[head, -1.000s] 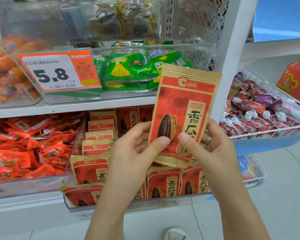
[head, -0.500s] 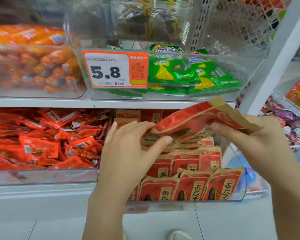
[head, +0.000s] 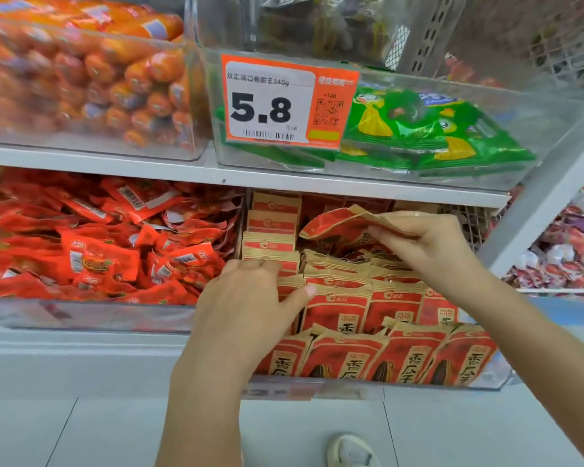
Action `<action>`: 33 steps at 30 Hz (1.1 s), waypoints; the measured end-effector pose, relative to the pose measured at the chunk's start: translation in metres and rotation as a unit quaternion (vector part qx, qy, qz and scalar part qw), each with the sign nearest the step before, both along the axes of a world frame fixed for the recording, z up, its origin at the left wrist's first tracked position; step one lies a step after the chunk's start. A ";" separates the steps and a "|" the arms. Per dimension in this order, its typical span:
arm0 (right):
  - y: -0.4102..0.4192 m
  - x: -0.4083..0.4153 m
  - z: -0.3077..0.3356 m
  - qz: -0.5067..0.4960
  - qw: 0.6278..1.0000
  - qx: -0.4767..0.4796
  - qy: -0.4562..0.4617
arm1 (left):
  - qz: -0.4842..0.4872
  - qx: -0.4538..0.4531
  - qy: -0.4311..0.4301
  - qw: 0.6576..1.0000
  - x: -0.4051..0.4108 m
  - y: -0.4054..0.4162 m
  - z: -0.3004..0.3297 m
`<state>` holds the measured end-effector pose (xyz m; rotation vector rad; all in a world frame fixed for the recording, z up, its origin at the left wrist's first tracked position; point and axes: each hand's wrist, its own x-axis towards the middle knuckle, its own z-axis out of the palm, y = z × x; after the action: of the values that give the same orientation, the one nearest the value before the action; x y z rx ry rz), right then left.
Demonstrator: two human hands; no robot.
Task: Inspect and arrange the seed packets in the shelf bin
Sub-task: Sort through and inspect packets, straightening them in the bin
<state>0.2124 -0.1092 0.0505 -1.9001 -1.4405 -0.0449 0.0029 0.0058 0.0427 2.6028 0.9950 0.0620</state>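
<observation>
A clear shelf bin on the lower shelf holds several rows of red-and-tan seed packets standing upright. My right hand pinches one seed packet by its tan top edge and holds it nearly flat over the back of the bin, under the upper shelf. My left hand rests with straight fingers on the left column of packets, its thumb against a middle-row packet. The packets under my left hand are hidden.
A neighbouring clear bin of red snack sachets sits to the left. Above are bins of orange sausages and green packs with a 5.8 price tag. A wire basket of sweets hangs at right. White upright post.
The packet went from upright in both hands to flat, held by my right hand alone, and moved deeper into the bin. My left hand dropped onto the left column of packets.
</observation>
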 end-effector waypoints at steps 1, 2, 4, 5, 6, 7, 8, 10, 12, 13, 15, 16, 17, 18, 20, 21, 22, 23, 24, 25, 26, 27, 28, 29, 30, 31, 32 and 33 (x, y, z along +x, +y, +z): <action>0.003 0.003 -0.001 0.001 1.000 -0.015 -0.023 | -0.001 0.001 -0.002 1.000 0.000 0.001 0.000; 0.007 0.004 -0.001 0.006 0.998 -0.028 -0.053 | -0.001 0.002 -0.004 1.000 0.000 0.001 -0.001; 0.016 0.005 0.000 0.025 0.989 -0.058 -0.130 | -0.001 0.003 -0.005 1.000 0.001 0.000 -0.001; 0.021 0.004 0.000 0.034 0.983 -0.075 -0.166 | 0.000 0.003 -0.007 1.000 0.001 0.000 -0.001; 0.026 0.003 0.001 0.041 0.977 -0.089 -0.191 | 0.000 0.003 -0.010 1.000 0.002 0.001 -0.001; 0.030 0.002 0.002 0.043 0.973 -0.097 -0.204 | 0.001 0.001 -0.014 1.000 0.002 0.001 -0.002; 0.033 0.002 0.003 0.038 0.972 -0.104 -0.206 | 0.002 -0.001 -0.016 1.000 0.002 0.001 -0.002; 0.038 0.002 0.006 0.018 0.971 -0.134 -0.197 | 0.002 -0.001 -0.019 1.000 0.002 0.001 -0.002; 0.041 0.001 0.007 0.002 0.968 -0.159 -0.194 | 0.002 0.002 -0.021 1.000 0.003 0.000 -0.002; 0.042 0.000 0.007 -0.002 0.967 -0.167 -0.192 | 0.002 0.003 -0.023 1.000 0.003 0.000 -0.002; 0.040 -0.003 0.007 -0.007 0.962 -0.182 -0.203 | 0.003 0.004 -0.025 1.000 0.003 0.000 -0.002; 0.038 -0.003 0.006 -0.004 0.956 -0.191 -0.224 | 0.002 0.004 -0.026 1.000 0.004 0.000 -0.002; 0.036 -0.004 0.006 0.002 0.948 -0.199 -0.250 | 0.002 0.002 -0.028 1.000 0.004 -0.001 -0.002; 0.032 -0.007 0.006 0.009 0.940 -0.208 -0.270 | 0.002 0.001 -0.031 1.000 0.003 -0.001 -0.002; 0.028 -0.012 0.008 0.015 0.927 -0.232 -0.295 | 0.003 0.000 -0.034 0.999 0.004 0.000 -0.002; 0.027 -0.015 0.008 0.013 0.919 -0.248 -0.307 | 0.003 -0.001 -0.033 0.999 0.004 0.000 -0.002; 0.028 -0.017 0.008 0.005 0.909 -0.265 -0.321 | 0.003 -0.002 -0.033 0.999 0.004 0.000 -0.003; 0.030 -0.017 0.007 -0.004 0.899 -0.281 -0.336 | 0.003 -0.004 -0.033 0.999 0.004 0.001 -0.003; 0.034 -0.016 0.007 -0.012 0.894 -0.289 -0.343 | 0.004 -0.007 -0.034 0.999 0.004 0.001 -0.003; 0.037 -0.015 0.007 -0.020 0.895 -0.293 -0.336 | 0.004 -0.008 -0.036 0.999 0.003 0.001 -0.003; 0.040 -0.013 0.006 -0.029 0.902 -0.292 -0.317 | 0.004 -0.009 -0.038 0.999 0.003 0.001 -0.003; 0.043 -0.010 0.006 -0.041 0.912 -0.291 -0.287 | 0.003 -0.011 -0.039 0.999 0.003 0.001 -0.003; 0.046 -0.007 0.005 -0.053 0.922 -0.294 -0.248 | 0.004 -0.014 -0.041 0.999 0.003 0.002 -0.004; 0.049 -0.004 0.004 -0.061 0.929 -0.302 -0.204 | 0.004 -0.017 -0.043 0.999 0.003 0.002 -0.004; 0.052 -0.001 0.004 -0.067 0.933 -0.315 -0.162 | 0.003 -0.020 -0.043 0.999 0.003 0.003 -0.004; 0.054 0.002 0.003 -0.071 0.934 -0.332 -0.113 | 0.002 -0.021 -0.043 0.999 0.003 0.003 -0.004; 0.055 0.004 0.003 -0.076 0.933 -0.346 -0.060 | 0.002 -0.021 -0.042 0.999 0.003 0.003 -0.004; 0.056 0.006 0.002 -0.082 0.933 -0.352 -0.008 | 0.002 -0.022 -0.043 0.999 0.002 0.003 -0.005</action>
<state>0.2183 -0.0536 0.0528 -2.5937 -1.4117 0.4336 0.0054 0.0091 0.0381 2.5365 0.9595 0.1512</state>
